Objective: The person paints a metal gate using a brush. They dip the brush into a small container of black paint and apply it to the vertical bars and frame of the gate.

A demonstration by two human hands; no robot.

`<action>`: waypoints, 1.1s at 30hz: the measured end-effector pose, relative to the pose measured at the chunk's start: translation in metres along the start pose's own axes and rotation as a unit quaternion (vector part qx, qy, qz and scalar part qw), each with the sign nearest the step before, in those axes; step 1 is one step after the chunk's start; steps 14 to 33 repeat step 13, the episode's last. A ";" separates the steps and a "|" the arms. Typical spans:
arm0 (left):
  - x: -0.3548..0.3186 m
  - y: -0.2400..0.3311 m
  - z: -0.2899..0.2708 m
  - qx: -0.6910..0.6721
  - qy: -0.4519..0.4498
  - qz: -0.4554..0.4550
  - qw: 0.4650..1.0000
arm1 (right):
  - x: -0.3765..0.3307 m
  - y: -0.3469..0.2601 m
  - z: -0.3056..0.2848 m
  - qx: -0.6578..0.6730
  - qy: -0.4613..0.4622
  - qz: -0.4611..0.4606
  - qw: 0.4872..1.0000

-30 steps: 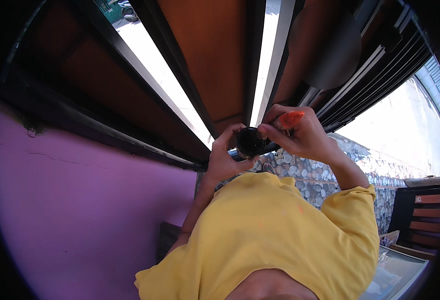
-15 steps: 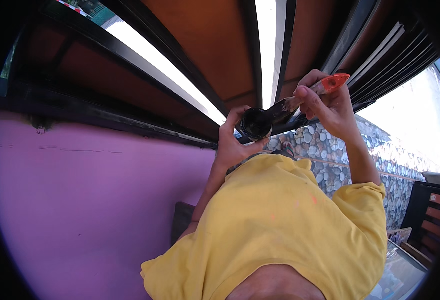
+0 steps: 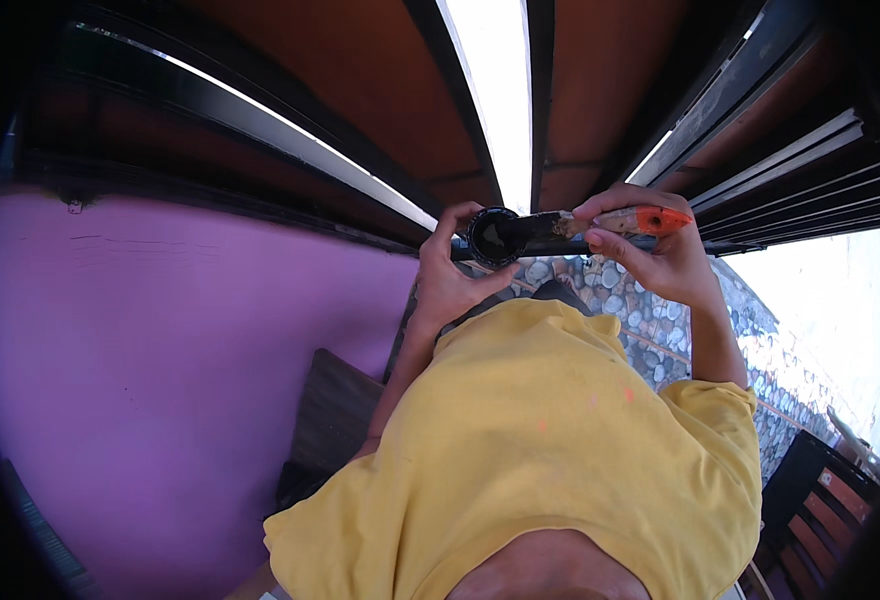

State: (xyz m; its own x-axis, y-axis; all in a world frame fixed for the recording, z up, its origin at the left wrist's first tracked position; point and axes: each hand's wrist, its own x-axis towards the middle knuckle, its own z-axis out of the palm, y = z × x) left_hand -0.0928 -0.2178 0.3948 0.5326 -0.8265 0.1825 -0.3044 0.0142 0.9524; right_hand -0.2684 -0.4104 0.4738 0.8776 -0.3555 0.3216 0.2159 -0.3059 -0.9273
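My left hand [image 3: 447, 285] is raised in front of my yellow shirt [image 3: 550, 450] and grips a small round black can [image 3: 492, 237] by its side, the opening facing me. In my right hand [image 3: 655, 262], just to the right, is a paintbrush [image 3: 615, 222] with an orange-tipped, paint-smeared handle, pinched between thumb and fingers. The brush lies nearly level, and its dark bristle end reaches into the can's opening. The inside of the can looks black.
A purple wall [image 3: 160, 350] fills the left side. Overhead are brown ceiling panels [image 3: 350, 90] with dark beams and a bright gap [image 3: 500, 80]. A pebble-faced wall [image 3: 760, 340] stands behind the hands, a dark slatted wooden seat [image 3: 820, 500] at lower right, and a dark board [image 3: 330, 415] by the purple wall.
The view has tilted and both hands sit nearer the middle. My right hand has lowered the brush from a raised slant to nearly level, its tip staying at the can.
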 end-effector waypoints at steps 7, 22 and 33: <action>0.009 -0.006 0.028 0.064 0.147 -0.034 0.986 | 0.065 -0.001 -0.035 -0.113 -0.291 -0.062 0.948; 0.015 -0.004 0.038 0.111 0.210 -0.089 0.967 | 0.131 -0.014 -0.032 -0.254 -0.530 -0.052 0.807; 0.015 -0.004 0.038 0.111 0.210 -0.089 0.967 | 0.131 -0.014 -0.032 -0.254 -0.530 -0.052 0.807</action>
